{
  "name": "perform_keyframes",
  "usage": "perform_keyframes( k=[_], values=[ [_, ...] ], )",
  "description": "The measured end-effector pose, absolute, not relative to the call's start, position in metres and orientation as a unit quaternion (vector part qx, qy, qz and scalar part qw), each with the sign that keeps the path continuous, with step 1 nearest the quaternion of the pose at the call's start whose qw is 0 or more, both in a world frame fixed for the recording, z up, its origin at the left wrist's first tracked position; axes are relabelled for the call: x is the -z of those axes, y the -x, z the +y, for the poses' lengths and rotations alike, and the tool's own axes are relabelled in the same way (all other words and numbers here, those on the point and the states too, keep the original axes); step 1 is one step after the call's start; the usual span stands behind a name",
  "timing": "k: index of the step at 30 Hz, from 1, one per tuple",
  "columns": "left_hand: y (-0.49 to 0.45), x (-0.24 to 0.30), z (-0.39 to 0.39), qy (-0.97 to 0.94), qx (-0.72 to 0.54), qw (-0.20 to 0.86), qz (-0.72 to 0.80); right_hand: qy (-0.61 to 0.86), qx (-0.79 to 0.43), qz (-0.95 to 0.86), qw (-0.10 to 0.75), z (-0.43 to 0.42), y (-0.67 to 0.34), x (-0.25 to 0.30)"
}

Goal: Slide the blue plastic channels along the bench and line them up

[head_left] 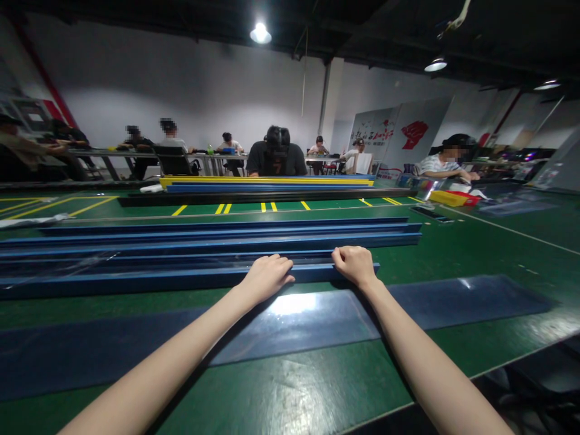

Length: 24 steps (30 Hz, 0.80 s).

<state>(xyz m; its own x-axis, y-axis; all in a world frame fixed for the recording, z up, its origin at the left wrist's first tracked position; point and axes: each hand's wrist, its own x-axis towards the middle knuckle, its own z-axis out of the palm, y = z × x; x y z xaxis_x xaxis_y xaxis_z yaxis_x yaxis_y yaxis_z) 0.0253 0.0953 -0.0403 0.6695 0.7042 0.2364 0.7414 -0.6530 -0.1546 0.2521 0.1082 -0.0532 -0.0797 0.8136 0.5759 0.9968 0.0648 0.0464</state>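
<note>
Both hands are on the nearest long blue channel strip (312, 273), which lies lengthwise across the green table. My left hand (268, 277) is closed over its near wall, with the fingers curled into the channel and the thumb on the near side. At the strip's right end, my right hand (356, 264) is also closed on the wall; its fingertips are partly hidden. Beyond lie more blue channel strips (226, 243), parallel to this one. Under my forearms a long, clear bluish plastic sheet (299, 329) lies flat and shiny.
Farther back on the green table (453, 254) are a yellow strip (272, 180) and a black strip (272, 197). A phone-like dark object (430, 214) and a yellow tray (448, 198) lie to the right. A person (277, 151) sits opposite; several others work behind.
</note>
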Motion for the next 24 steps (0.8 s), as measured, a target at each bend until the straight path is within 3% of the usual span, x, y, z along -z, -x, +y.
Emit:
perform_keyframes(
  k=[24],
  values=[
    [-0.0248, 0.0422, 0.0952, 0.902, 0.081, 0.086, -0.414, 0.645, 0.214, -0.703, 0.208, 0.1072, -0.2514, 0.0522]
  ],
)
